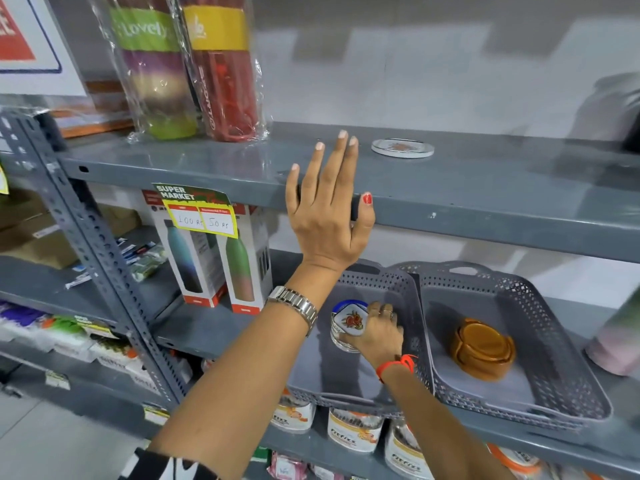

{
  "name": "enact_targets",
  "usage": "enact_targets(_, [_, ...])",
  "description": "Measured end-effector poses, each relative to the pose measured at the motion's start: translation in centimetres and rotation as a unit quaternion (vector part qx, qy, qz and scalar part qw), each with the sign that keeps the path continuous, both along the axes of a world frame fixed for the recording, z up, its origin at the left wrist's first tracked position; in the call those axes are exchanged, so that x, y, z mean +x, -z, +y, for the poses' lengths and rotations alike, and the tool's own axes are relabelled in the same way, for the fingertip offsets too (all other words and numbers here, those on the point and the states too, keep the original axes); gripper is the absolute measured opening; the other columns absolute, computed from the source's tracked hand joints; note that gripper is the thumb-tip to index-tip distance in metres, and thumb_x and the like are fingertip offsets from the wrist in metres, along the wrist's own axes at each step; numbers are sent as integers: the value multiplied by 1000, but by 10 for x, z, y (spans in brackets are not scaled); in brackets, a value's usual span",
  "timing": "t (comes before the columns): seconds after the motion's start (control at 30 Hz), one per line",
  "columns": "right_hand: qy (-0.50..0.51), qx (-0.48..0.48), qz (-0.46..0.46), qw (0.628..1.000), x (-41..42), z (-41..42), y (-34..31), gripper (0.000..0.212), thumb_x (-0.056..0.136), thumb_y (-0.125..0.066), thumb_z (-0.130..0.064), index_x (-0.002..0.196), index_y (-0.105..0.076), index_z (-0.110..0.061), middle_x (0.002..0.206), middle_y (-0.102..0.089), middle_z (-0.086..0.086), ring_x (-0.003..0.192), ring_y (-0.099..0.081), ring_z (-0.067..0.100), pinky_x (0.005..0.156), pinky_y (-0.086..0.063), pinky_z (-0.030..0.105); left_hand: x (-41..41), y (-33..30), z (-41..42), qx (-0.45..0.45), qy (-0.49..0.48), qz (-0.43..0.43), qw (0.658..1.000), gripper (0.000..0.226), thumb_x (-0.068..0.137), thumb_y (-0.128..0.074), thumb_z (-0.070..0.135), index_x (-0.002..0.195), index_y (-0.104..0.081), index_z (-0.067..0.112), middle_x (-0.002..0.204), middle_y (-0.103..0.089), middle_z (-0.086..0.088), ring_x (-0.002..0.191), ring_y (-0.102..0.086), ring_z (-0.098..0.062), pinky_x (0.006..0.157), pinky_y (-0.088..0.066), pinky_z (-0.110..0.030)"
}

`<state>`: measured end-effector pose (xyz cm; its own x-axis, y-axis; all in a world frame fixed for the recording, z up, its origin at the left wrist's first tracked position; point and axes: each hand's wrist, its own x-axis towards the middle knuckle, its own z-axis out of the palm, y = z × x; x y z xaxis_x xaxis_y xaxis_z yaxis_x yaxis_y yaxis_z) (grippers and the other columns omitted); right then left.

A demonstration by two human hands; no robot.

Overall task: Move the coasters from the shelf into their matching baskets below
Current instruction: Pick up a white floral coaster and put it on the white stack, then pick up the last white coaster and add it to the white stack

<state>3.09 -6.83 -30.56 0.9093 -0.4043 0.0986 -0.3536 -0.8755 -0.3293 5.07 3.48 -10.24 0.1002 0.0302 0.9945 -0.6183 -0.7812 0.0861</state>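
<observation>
One round white coaster [402,147] with an orange print lies flat on the grey upper shelf [485,188]. My left hand [329,209] is open, its palm over the shelf's front edge, left of that coaster and apart from it. On the shelf below, my right hand [377,332] is inside the left grey basket [391,285], shut on a white printed coaster [351,321] held on top of a stack of white coasters [341,341]. The right grey basket [519,296] holds a stack of brown coasters [483,348].
Two wrapped bottles [187,71] stand at the upper shelf's left. Boxed bottles [214,261] sit left of the baskets behind a price tag [201,213]. A slotted steel post [86,237] runs down the left. Jars [353,427] fill the shelf under the baskets. A pale bottle [620,341] stands at far right.
</observation>
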Motion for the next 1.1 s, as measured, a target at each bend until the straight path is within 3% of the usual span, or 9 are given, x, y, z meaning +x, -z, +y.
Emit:
enact_targets(0.13, [6,-2,-106,994,-16,8,-14,79,71,-65,-63,129,-46,-12,127,-49,13,117,-48,32,92,-43,44,0,0,0,1,2,4,1000,55,91,-31,36,136,-49,9,139,-51,-7,132,-43,-21,113,-21,-40])
enact_targets(0.3, [6,48,-342,938,-57,17,-46,49,72,-55,-52,103,-59,-14,95,-56,8,87,-53,28,73,-45,41,-3,0,2,6,10,11,1000,56,93,-28,36,137,-47,8,140,-50,-8,133,-41,-21,113,-21,-41])
enact_targets(0.43, [-18,69,-537,841,-90,16,-95,29,78,-65,-33,93,-61,-8,87,-58,12,82,-46,21,74,-40,32,-4,1,4,13,16,23,1000,57,98,-20,40,139,-44,8,142,-48,-9,134,-40,-22,113,-22,-43])
enact_targets(0.53, [-59,-9,-673,737,-117,14,-149,11,78,-67,-17,82,-59,-11,73,-61,13,74,-47,21,74,-37,24,-5,1,4,15,20,29,999,56,98,-23,38,139,-43,7,143,-47,-9,134,-38,-22,113,-21,-43])
enact_targets(0.63, [-71,-84,-707,699,-129,8,-208,10,77,-67,-10,77,-58,-11,66,-62,10,67,-44,21,68,-34,30,-8,1,5,21,26,35,999,54,96,-29,33,140,-42,6,145,-44,-9,136,-36,-23,114,-19,-45])
enact_targets(0.8, [-56,-114,-627,769,-88,-15,-291,8,77,-62,-15,79,-63,-8,75,-60,9,74,-50,30,67,-43,38,-11,-2,7,29,30,44,998,53,96,-31,31,141,-42,5,145,-43,-10,136,-36,-25,114,-18,-45])
enact_targets(0.93, [-40,-108,-377,919,-41,-33,-323,30,81,-63,-29,104,-61,-9,103,-60,11,105,-47,32,82,-46,42,-12,-3,8,42,18,45,998,54,95,-31,30,141,-41,4,146,-42,-12,137,-34,-26,115,-16,-45])
enact_targets(1.0, [-28,-80,-275,958,-22,-39,-333,48,80,-65,-38,115,-55,-7,117,-57,14,117,-41,33,89,-42,43,-13,-3,8,41,20,49,998,54,95,-31,30,141,-40,3,146,-41,-12,137,-33,-26,115,-16,-45])
enact_targets(1.1, [-17,-51,-148,988,3,-47,-334,68,74,-68,-54,118,-49,-6,119,-56,15,121,-40,34,97,-42,45,-14,-1,8,40,21,58,997,54,95,-32,30,141,-38,3,147,-40,-13,138,-32,-27,116,-15,-45])
